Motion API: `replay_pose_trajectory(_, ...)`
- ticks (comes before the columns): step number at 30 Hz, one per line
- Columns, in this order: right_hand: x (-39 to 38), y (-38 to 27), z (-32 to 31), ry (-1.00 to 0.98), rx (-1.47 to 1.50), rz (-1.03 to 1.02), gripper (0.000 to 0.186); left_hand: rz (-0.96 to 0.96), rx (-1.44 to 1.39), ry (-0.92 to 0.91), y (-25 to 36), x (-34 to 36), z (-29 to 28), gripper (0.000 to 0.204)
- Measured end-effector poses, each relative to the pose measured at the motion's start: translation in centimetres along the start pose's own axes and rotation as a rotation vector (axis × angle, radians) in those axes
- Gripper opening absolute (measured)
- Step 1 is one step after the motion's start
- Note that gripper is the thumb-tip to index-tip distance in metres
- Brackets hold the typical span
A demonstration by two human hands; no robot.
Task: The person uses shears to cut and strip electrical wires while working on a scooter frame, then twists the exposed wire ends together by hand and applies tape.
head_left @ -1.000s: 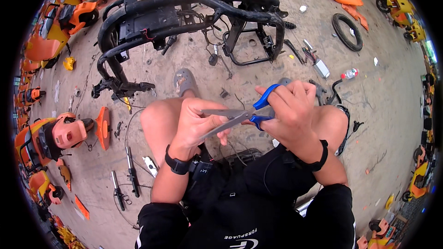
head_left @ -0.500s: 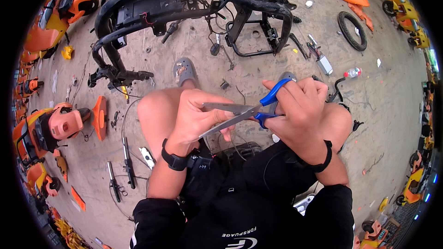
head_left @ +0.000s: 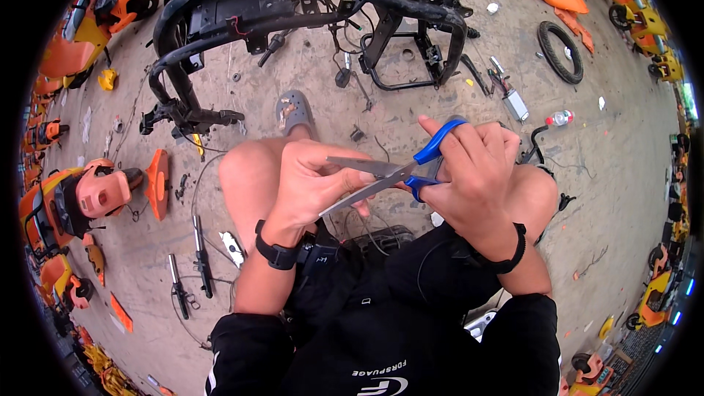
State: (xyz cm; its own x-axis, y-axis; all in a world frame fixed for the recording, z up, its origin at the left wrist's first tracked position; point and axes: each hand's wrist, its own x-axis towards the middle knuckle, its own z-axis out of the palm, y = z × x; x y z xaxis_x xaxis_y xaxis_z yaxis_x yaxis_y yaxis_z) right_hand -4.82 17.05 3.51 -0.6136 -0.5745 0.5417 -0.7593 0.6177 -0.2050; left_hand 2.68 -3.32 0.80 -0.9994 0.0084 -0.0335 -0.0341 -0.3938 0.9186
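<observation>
My right hand (head_left: 477,165) grips a pair of scissors by the blue handles (head_left: 438,143). Their metal blades (head_left: 367,194) are spread apart and point left toward my other hand. My left hand (head_left: 312,183) is closed in a pinch, thumb against fingers, right at the spread blades. Whatever lies between those fingertips is mostly hidden; a small dark bit shows near the scissors' pivot. Both hands are above my lap, between my bent knees.
Ahead stands a black metal vehicle frame (head_left: 308,11) with loose wires. On the floor lie a tire (head_left: 559,53), a silver box with wires (head_left: 515,105), a plastic bottle (head_left: 560,117) and two shock absorbers (head_left: 201,258). Orange and yellow scooters (head_left: 77,198) line both sides.
The scissors and both hands have barely shifted; the blades stay spread apart. The view has moved very slightly.
</observation>
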Motion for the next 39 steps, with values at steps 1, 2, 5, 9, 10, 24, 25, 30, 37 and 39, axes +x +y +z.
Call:
replay_pose_trajectory(1, -0.1, 0.1, 0.0, 0.007, 0.001, -0.008, 0.047, -0.009, 0.019, 0.001, 0.1, 0.0, 0.0, 0.011)
replay_pose_trajectory(2, -0.2, 0.1, 0.0, 0.016, 0.003, -0.018, 0.049, -0.001, -0.018, -0.032, -0.1, 0.0, -0.1, 0.011)
replay_pose_trajectory(5, -0.2, 0.0, -0.4, -0.002, 0.033, -0.034, 0.050, 0.009, -0.123, -0.111, -0.5, -0.1, -0.8, 0.010)
replay_pose_trajectory(9, -0.2, 0.4, -0.5, -0.004, 0.077, -0.052, 0.049, -0.018, -0.295, -0.146, -0.9, -0.1, -1.0, 0.011)
replay_pose_trajectory(10, -0.3, 0.6, -0.5, -0.003, 0.076, -0.076, 0.050, -0.025, -0.349, -0.150, -1.0, -0.2, -1.1, 0.011)
replay_pose_trajectory(24, -0.2, -0.4, -0.4, -0.022, 0.001, -0.002, 0.067, 0.047, -0.204, -0.040, -0.3, 0.0, 0.0, 0.026)
replay_pose_trajectory(25, -0.2, -0.3, -0.3, -0.016, 0.008, -0.005, 0.068, 0.041, -0.220, -0.041, -0.2, 0.0, 0.0, 0.028)
replay_pose_trajectory(30, -0.4, -0.4, 0.1, -0.005, 0.011, -0.013, 0.059, -0.019, -0.218, -0.109, -0.4, -0.1, -0.6, 0.016)
replay_pose_trajectory(37, -0.5, -0.3, 0.4, 0.013, -0.012, -0.044, 0.042, -0.009, -0.165, -0.070, -0.3, -0.4, -0.6, 0.013)
replay_pose_trajectory(39, -0.6, -0.1, 0.5, 0.015, -0.021, -0.051, 0.040, -0.007, -0.146, -0.100, -0.4, -0.2, -1.0, 0.013)
